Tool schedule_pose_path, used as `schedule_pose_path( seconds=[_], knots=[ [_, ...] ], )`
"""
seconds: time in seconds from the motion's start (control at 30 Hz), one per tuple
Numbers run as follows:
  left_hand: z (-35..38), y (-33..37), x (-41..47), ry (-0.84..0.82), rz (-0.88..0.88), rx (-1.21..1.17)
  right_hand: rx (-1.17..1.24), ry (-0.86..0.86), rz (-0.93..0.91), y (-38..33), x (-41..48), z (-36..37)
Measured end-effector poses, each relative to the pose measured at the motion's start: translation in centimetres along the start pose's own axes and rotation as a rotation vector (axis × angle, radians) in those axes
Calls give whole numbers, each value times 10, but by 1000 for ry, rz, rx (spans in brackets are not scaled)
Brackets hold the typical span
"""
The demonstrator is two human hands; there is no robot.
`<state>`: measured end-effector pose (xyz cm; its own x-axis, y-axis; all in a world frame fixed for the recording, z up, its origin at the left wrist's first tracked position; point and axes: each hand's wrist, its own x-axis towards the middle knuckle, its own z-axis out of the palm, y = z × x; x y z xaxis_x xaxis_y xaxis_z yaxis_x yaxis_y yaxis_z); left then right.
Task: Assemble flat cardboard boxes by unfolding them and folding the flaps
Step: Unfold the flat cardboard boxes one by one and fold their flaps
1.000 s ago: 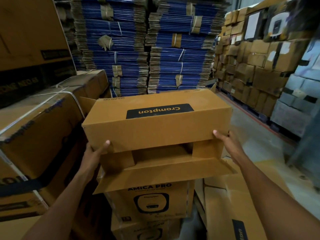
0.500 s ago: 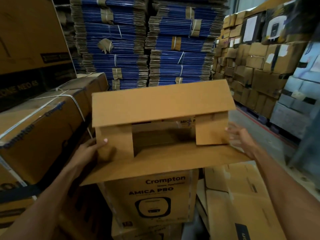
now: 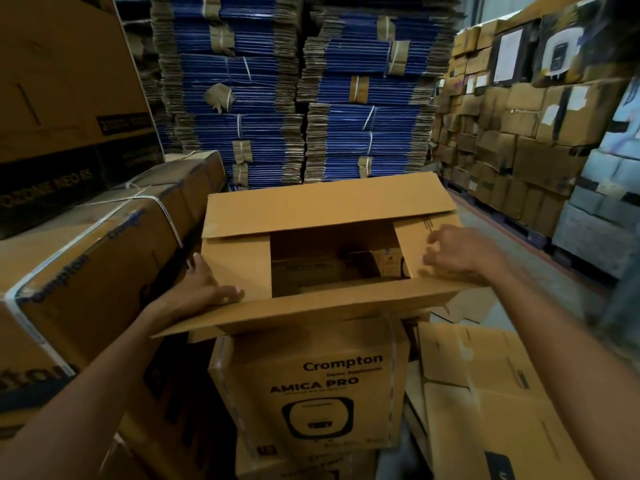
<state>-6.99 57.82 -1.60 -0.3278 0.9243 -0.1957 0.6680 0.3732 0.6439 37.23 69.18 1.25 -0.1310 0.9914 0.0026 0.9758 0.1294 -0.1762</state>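
Observation:
A brown cardboard box [image 3: 311, 209] sits unfolded with its open end up, on top of a printed Crompton Amica Pro carton [image 3: 311, 386]. Both short side flaps are folded inward. The far long flap stands up and the near long flap [image 3: 311, 306] sticks out toward me. My left hand [image 3: 204, 289] presses flat on the left side flap near its corner. My right hand [image 3: 457, 252] hovers over the right side flap with fingers loosely spread, touching or nearly touching it. The box's inside shows through the gap between the flaps.
Strapped Crompton cartons [image 3: 86, 271] stand at my left. Flat cardboard sheets [image 3: 485, 393] lie at lower right. Tall stacks of bundled blue flat boxes [image 3: 294, 98] rise behind. Brown cartons [image 3: 519, 116] are piled along the right, with bare floor [image 3: 519, 271] beside them.
The box has turned from its side to open end up. Both hands moved from its sides onto the short flaps, which now lie folded inward.

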Motion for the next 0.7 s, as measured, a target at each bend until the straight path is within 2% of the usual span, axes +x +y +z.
schedule_pose_path(
  seconds=[0.07,0.1,0.2,0.27,0.3,0.4,0.47,0.6,0.7],
  knots=[
    [2,-1,1,17,-7,126,22,89,-149,-30,-11,7],
    [2,0,1,49,-4,208,82,56,-243,-46,-19,9],
    [-6,9,-3,185,89,536,139,-186,-461,-89,-39,16],
    [-13,18,-5,232,213,684,83,-284,-489,-101,-40,23],
    [-16,22,-3,204,252,713,69,-318,-482,-104,-39,26],
    [-18,42,2,42,283,689,68,-379,-461,-101,-40,33],
    [-15,56,2,25,295,668,65,-386,-448,-97,-42,37],
    [-7,74,-4,129,326,589,43,-324,-429,-91,-50,44],
    [-9,82,-3,337,473,520,40,-269,-439,-91,-53,50]
  ],
)
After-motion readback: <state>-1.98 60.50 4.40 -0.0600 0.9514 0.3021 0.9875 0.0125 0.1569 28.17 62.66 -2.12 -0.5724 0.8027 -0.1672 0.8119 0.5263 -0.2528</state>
